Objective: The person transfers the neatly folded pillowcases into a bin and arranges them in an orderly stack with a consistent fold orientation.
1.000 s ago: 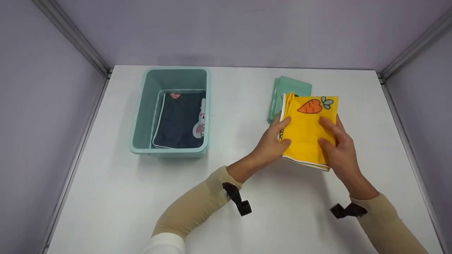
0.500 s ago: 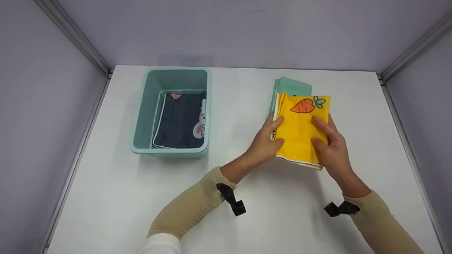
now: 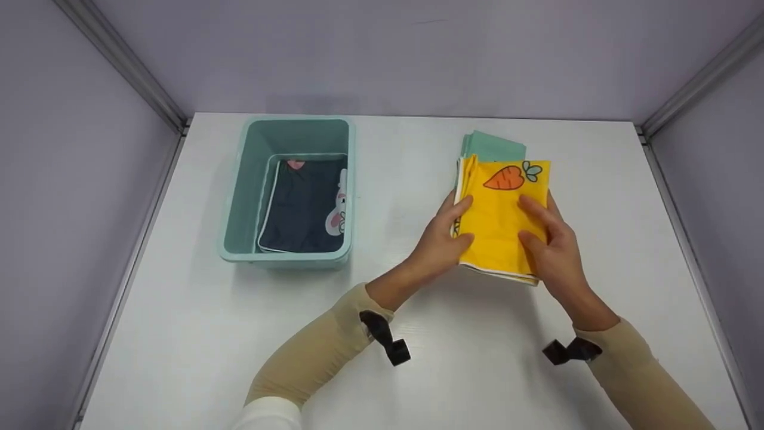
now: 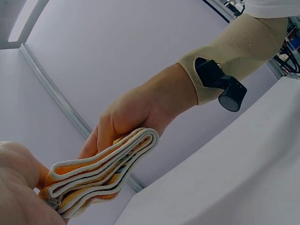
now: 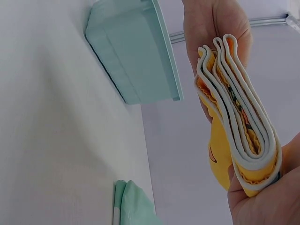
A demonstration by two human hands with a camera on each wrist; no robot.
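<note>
Bin (image 3: 239, 197): near my table's left edge, a folded navy cloth (image 3: 301, 206) inside.
Left hand (image 3: 439, 242): pinching yellow carrot cloth (image 3: 501, 224).
Right hand (image 3: 552, 248): gripping its opposite edge.

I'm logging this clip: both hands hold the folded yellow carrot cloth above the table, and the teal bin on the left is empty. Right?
Not quite: the teal bin is not empty. The head view shows a dark folded cloth lying in it. The rest stands: left hand and right hand hold the yellow carrot cloth.
</note>
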